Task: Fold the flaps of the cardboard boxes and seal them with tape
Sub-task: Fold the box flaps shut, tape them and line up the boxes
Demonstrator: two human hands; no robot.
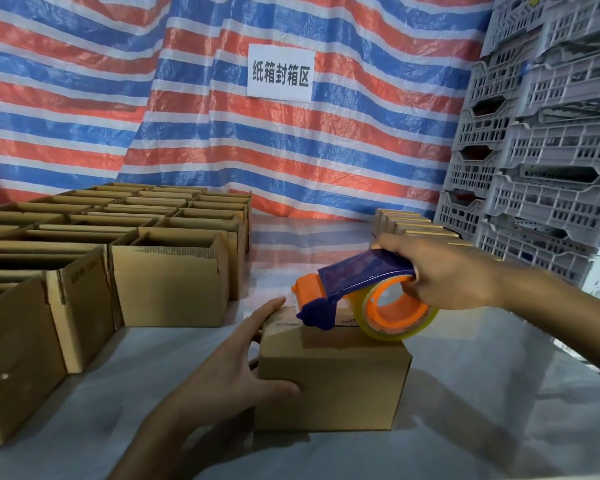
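Lower centre, the closed cardboard box (pixel 333 386) sits on the desk (pixel 482 393). The left hand (pixel 229 368) braces its left side, fingers fairly straight; the right hand (pixel 447 275) grips the tape dispenser (pixel 354 292) on the top seam. Best pulled straight, pressed firmly.

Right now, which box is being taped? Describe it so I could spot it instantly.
Below the white sign on the striped tarp, one cardboard box stands alone up front. Unlike the open boxes massed at left, its flaps are closed and a blue-and-orange tape dispenser rests on top.
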